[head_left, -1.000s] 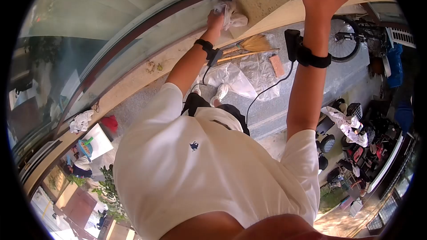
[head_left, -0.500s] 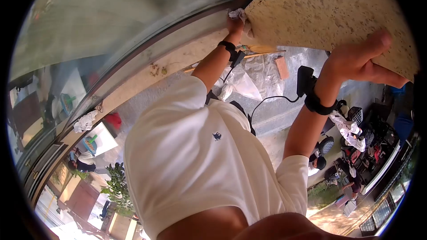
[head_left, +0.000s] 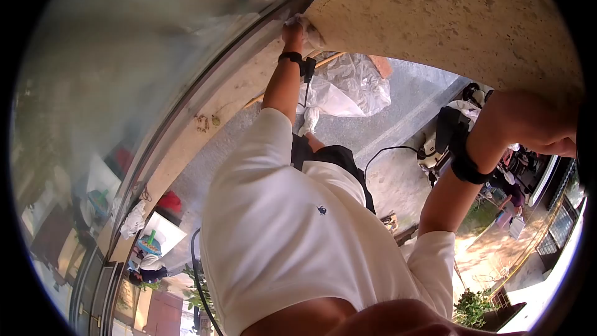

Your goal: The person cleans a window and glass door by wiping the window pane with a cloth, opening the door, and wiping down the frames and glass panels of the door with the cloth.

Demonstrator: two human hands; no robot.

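Observation:
My left hand (head_left: 293,32) is closed on a crumpled whitish cloth (head_left: 309,30), pressed into the corner where the window frame, the sill and the stone panel meet. A black band circles that wrist. At the right, my right hand (head_left: 528,118) is stretched to the lower edge of the speckled stone panel (head_left: 448,18), holding no loose object. Its fingers are slightly bent and partly lost in shadow at the picture's edge. A black band with a dark device is on this wrist too.
Left of me is a large glass pane (head_left: 143,56) above a stone sill (head_left: 205,112), where another white cloth (head_left: 133,220) hangs. On the ground lie plastic sheeting (head_left: 354,90) and a reddish brick (head_left: 379,66). A person (head_left: 149,269) is below left; clutter stands at right. A black cable crosses below.
The view has turned and shifted. My left hand stays on the cloth in the corner. My right hand has moved down and rightward along the panel, its fingers less spread.

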